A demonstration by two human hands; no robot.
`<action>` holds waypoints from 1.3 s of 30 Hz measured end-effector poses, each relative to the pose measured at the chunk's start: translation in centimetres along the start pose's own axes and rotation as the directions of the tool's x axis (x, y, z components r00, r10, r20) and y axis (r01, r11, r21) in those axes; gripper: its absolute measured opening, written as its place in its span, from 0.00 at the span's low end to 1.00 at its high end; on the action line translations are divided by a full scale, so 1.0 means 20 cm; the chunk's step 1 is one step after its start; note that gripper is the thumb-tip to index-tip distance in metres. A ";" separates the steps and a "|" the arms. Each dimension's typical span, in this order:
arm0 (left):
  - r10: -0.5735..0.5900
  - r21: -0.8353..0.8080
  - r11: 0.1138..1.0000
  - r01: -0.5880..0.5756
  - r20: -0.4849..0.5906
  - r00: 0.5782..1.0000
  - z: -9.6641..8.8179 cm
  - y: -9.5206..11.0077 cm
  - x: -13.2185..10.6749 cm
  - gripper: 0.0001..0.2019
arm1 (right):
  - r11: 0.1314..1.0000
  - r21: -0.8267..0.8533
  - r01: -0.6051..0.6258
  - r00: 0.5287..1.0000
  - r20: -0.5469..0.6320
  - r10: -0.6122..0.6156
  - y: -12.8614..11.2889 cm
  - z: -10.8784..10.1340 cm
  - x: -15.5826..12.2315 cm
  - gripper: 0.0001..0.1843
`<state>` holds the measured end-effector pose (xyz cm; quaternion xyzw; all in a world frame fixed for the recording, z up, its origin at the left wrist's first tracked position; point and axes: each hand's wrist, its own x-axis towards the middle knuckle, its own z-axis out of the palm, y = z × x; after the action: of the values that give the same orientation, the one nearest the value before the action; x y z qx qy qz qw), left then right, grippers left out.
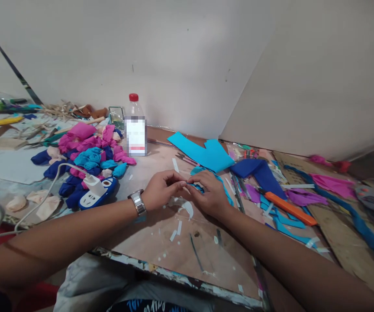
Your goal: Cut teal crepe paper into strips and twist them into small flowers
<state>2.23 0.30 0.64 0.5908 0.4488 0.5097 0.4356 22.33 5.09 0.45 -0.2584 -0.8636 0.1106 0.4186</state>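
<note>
Over the middle of the table, my left hand (pixel 160 190) and my right hand (pixel 211 196) meet fingertip to fingertip. A small piece of turquoise cloth (pixel 198 187) is tucked in the curled fingers of my right hand, mostly hidden by them. My left thumb and forefinger are pinched at its near end; exactly what they grip is too small to make out. Just behind my right hand lies a folded turquoise cloth (pixel 217 157), with a dark blue cloth (pixel 255 169) beside it. White scraps (pixel 176 231) are scattered below my hands.
Left of my hands is a pile of knotted cloth bundles (pixel 91 157), with a blue power strip (pixel 100 196) and its plugged-in charger in front. A red-capped bottle (pixel 134 106) stands behind. To the right lie an orange cutter (pixel 291 209) and cloth strips on cardboard (pixel 339 238).
</note>
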 end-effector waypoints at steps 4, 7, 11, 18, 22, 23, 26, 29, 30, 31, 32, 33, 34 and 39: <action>0.000 0.016 1.000 0.000 -0.014 1.000 0.00 -0.01 -0.03 0.15 | 0.999 0.038 0.038 0.999 0.011 -0.039 -0.03 -0.01 0.01 0.03; 0.003 -0.015 1.000 -0.004 -0.015 1.000 0.00 -0.02 -0.05 0.14 | 0.999 0.023 0.049 0.999 0.002 -0.049 -0.04 -0.02 0.01 0.04; 0.008 -0.044 0.999 -0.009 -0.014 1.000 0.01 -0.04 -0.07 0.14 | 0.999 0.009 0.043 0.999 -0.010 -0.043 -0.04 -0.02 0.01 0.05; 0.030 -0.031 0.999 -0.031 -0.022 0.999 0.01 -0.06 -0.06 0.12 | 0.999 0.003 0.043 0.999 -0.001 -0.043 -0.02 -0.02 0.01 0.05; 0.019 -0.038 0.999 -0.021 -0.056 0.998 0.02 -0.08 -0.05 0.12 | 0.998 0.004 0.062 0.998 0.015 -0.062 -0.01 -0.01 0.01 0.04; 0.016 -0.044 0.999 -0.019 -0.054 0.998 0.02 -0.08 -0.05 0.12 | 0.998 0.000 0.059 0.998 0.012 -0.059 -0.01 -0.01 0.01 0.04; 0.009 -0.060 0.998 -0.012 -0.044 0.999 0.02 -0.07 -0.04 0.13 | 0.999 -0.019 0.038 0.999 -0.010 -0.038 -0.02 0.00 0.01 0.05; 0.001 -0.064 0.998 -0.004 -0.047 0.999 0.01 -0.06 -0.05 0.14 | 0.999 -0.034 0.020 0.999 -0.032 -0.021 -0.02 0.00 0.01 0.06; -0.001 -0.065 0.998 -0.002 -0.046 0.999 0.01 -0.06 -0.04 0.13 | 0.999 -0.040 0.017 0.999 -0.035 -0.018 -0.02 0.00 0.01 0.06; -0.002 -0.068 0.998 -0.001 -0.042 0.999 0.01 -0.05 -0.04 0.13 | 0.999 -0.045 0.015 0.999 -0.038 -0.017 -0.02 0.00 0.01 0.06; -0.003 -0.071 0.998 0.001 -0.038 0.999 0.01 -0.05 -0.04 0.12 | 0.999 -0.051 0.013 0.999 -0.040 -0.015 -0.02 0.00 0.01 0.06; -0.005 -0.071 0.997 0.003 -0.035 0.999 0.01 -0.05 -0.04 0.12 | 0.998 -0.055 0.010 0.999 -0.043 -0.013 -0.02 0.00 0.01 0.06; -0.009 -0.070 0.998 0.006 -0.037 0.999 0.01 -0.05 -0.04 0.12 | 0.998 -0.059 0.008 0.999 -0.047 -0.011 -0.02 0.00 0.01 0.06; -0.040 -0.053 0.998 0.037 -0.042 0.998 0.01 -0.05 -0.04 0.12 | 0.998 -0.057 -0.005 0.998 -0.057 0.001 -0.01 0.00 0.01 0.08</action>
<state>2.30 -0.31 -0.48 0.5593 0.4557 0.5254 0.4511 22.21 4.95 0.63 -0.2746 -0.8538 0.0790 0.4353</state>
